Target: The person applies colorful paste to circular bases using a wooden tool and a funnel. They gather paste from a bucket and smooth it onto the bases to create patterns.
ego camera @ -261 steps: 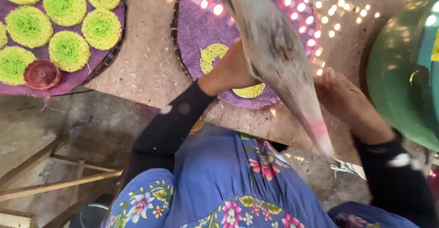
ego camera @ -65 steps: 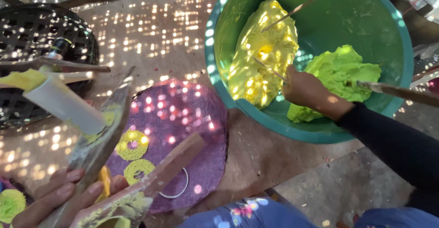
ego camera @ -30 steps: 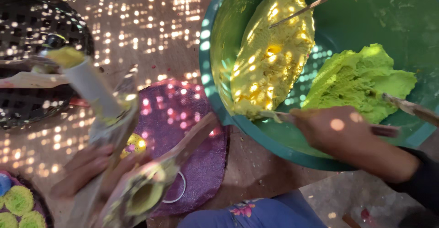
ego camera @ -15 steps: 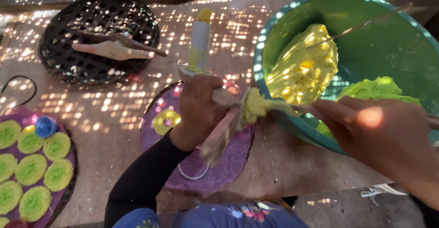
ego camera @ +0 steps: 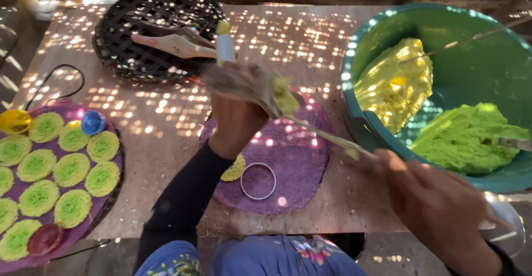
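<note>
Left hand (ego camera: pixel 235 122) with grip clamped on the mouth of a floppy piping bag (ego camera: pixel 244 82), held upright above the purple mat (ego camera: pixel 288 165) at the desk's near middle; right hand (ego camera: pixel 438 209) closed on a long thin utensil (ego camera: pixel 332 138) whose tip carries green dough (ego camera: pixel 284 94) into the bag. Step in hand looks like filling; next move probably calls for scraping the dough off inside the bag, then returning to the teal basin (ego camera: pixel 354 126) at the right edge. Left forearm rises from the near edge, right reaches in from the near right corner
</note>
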